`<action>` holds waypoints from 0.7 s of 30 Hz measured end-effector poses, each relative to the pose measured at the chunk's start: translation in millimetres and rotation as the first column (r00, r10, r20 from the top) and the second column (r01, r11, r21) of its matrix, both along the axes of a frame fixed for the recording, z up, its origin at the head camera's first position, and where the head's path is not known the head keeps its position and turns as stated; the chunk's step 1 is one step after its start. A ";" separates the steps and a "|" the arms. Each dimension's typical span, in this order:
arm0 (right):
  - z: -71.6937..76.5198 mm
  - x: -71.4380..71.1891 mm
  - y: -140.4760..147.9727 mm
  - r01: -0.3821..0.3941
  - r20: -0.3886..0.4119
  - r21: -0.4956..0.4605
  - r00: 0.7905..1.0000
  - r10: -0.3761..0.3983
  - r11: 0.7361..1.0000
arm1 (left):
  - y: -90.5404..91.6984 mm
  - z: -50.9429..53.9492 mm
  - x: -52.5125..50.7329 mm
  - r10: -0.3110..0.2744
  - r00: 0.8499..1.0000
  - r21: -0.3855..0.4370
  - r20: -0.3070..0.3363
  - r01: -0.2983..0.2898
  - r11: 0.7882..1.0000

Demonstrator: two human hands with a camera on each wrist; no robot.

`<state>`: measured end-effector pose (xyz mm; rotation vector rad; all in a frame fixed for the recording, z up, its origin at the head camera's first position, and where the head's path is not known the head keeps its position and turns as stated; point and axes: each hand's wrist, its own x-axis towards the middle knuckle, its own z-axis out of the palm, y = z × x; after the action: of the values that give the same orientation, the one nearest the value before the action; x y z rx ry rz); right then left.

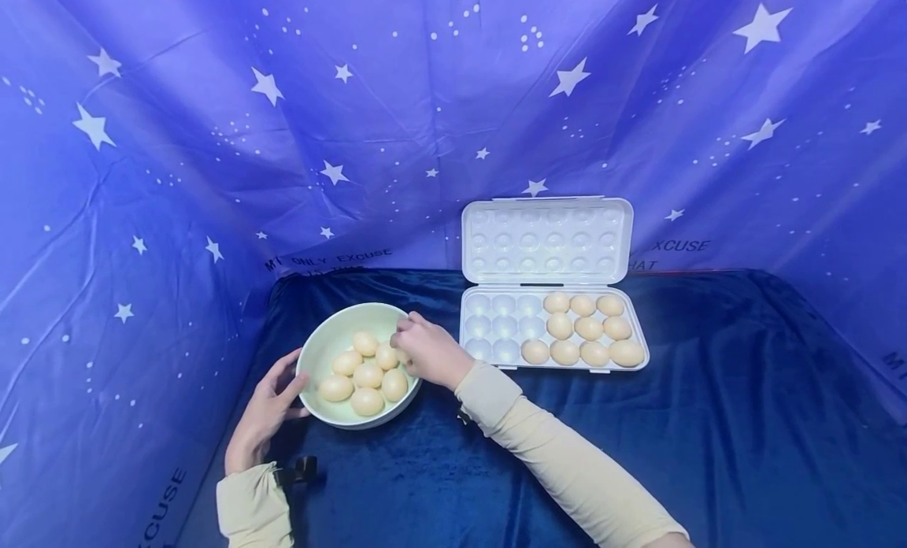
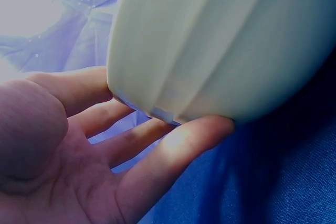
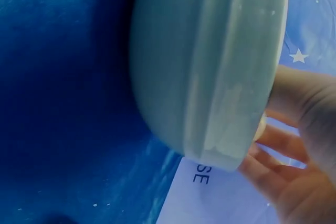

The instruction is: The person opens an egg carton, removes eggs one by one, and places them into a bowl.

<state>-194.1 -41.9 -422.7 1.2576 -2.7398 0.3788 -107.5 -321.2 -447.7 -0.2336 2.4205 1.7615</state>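
A pale green bowl (image 1: 361,423) holds several light brown eggs (image 1: 367,375). My left hand (image 1: 264,410) grips the bowl at its left side, thumb near the rim; the left wrist view shows fingers (image 2: 199,129) against the ribbed outer wall (image 2: 210,51). Over the right rim reaches my right hand (image 1: 428,351), its fingers curled inside the bowl. In the right wrist view an egg (image 3: 260,128) shows at rim height between those fingers and appears pinched, mostly hidden by hand and bowl.
Right of the bowl lies a white plastic egg carton (image 1: 489,367), its lid (image 1: 546,241) raised against the backdrop. Eggs (image 1: 588,327) fill its right half and part of the front row. Dark blue cloth (image 1: 638,453) covers the table; a purple star-printed curtain (image 1: 439,138) hangs behind.
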 end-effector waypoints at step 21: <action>-7.5 4.7 -23.0 0.072 -0.093 0.189 0.994 -0.055 0.979 | 0.8 -1.9 0.4 0.009 0.999 0.032 -0.041 -0.008 0.999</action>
<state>-189.4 -64.9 -430.2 1.1915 -2.7880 0.0529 -107.0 -320.4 -449.7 -0.2061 2.4212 1.8241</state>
